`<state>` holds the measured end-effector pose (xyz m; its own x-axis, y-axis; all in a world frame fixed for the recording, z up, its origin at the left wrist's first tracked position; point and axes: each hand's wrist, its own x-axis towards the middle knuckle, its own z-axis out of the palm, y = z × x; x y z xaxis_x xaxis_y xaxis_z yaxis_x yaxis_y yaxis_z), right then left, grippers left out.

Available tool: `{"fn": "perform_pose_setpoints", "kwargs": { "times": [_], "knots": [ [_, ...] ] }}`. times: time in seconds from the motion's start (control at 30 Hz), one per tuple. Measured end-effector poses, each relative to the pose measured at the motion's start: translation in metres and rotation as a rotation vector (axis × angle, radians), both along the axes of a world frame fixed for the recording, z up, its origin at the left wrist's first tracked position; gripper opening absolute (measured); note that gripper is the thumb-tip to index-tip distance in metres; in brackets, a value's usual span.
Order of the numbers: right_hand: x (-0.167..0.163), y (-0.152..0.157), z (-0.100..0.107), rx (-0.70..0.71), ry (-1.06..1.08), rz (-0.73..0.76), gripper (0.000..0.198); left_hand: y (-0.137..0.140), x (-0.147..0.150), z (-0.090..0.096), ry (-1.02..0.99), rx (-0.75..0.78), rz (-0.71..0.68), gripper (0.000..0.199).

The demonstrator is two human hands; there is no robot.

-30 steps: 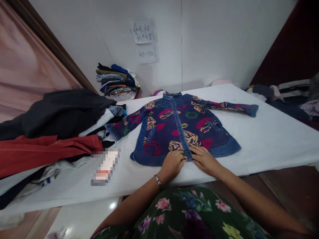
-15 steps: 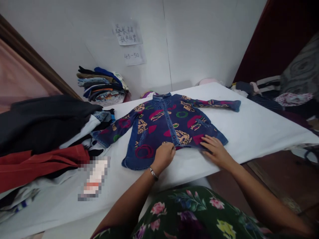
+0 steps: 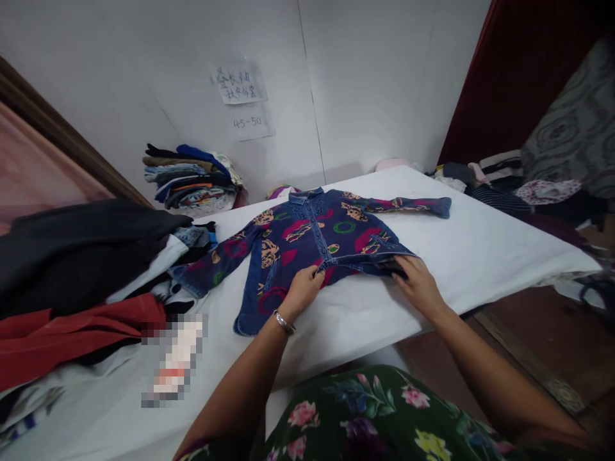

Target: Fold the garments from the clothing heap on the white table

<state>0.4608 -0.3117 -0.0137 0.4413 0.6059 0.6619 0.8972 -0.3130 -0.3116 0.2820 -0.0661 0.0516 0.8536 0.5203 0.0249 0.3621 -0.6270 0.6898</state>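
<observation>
White table: patterned shirt beyond hands, lifted hem between them.

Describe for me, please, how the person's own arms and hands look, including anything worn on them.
The left hand and right hand are ungloved, and the forearms are bare. A silver-coloured bracelet circles the left wrist; none shows on the right. The dark green garment has pink, purple and yellow flowers; little of its sleeves shows.

Arms forward — left fingers bent
</observation>
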Motion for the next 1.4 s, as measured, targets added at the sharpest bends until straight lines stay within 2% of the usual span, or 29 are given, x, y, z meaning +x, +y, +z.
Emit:
{"fn": "perform_pose_setpoints", "kwargs": {
  "times": [0.07,0.17,0.33,0.4,0.53,0.6,0.67,0.77,0.87,0.93,1.07,1.23,1.4],
  "knots": [
    [0.011,0.003,0.001,-0.09,-0.02,0.015,0.041,-0.002,-0.002,-0.002,0.013,0.014,-0.009,0.028],
    [0.017,0.004,-0.002,-0.235,-0.048,0.127,0.03,-0.006,-0.004,-0.002,0.024,0.056,-0.016,0.028],
    [0.009,-0.009,-0.004,-0.193,-0.015,0.269,0.031,-0.014,-0.007,0.002,0.026,0.158,-0.02,0.027],
    [0.002,-0.011,-0.006,-0.224,0.015,0.32,0.033,-0.016,-0.009,0.004,0.027,0.192,-0.022,0.027],
    [-0.007,0.003,-0.014,-0.325,0.051,0.222,0.035,-0.02,-0.015,0.003,0.034,0.29,-0.124,0.022],
    [-0.005,0.01,-0.016,-0.317,0.038,0.2,0.036,-0.02,-0.02,0.002,0.05,0.351,-0.208,0.016],
    [0.001,0.01,-0.015,-0.285,-0.004,0.251,0.041,-0.02,-0.026,0.0,0.065,0.394,-0.303,0.014],
    [0.01,-0.006,-0.013,-0.26,-0.061,0.334,0.058,-0.02,-0.034,-0.003,0.074,0.41,-0.417,0.019],
    [0.014,-0.025,-0.013,-0.304,-0.062,0.353,0.063,-0.021,-0.04,-0.009,0.114,0.407,-0.485,0.021],
    [0.013,-0.032,-0.015,-0.322,-0.052,0.341,0.061,-0.024,-0.043,-0.016,0.128,0.42,-0.503,0.026],
    [0.008,-0.032,-0.016,-0.296,-0.063,0.301,0.054,-0.031,-0.044,-0.033,0.138,0.486,-0.506,0.052],
    [0.004,-0.032,-0.011,-0.289,-0.089,0.304,0.048,-0.038,-0.041,-0.051,0.233,0.515,-0.552,0.051],
    [0.002,-0.037,-0.007,-0.292,-0.073,0.328,0.051,-0.042,-0.043,-0.054,0.226,0.522,-0.505,0.052]
  ]
}}
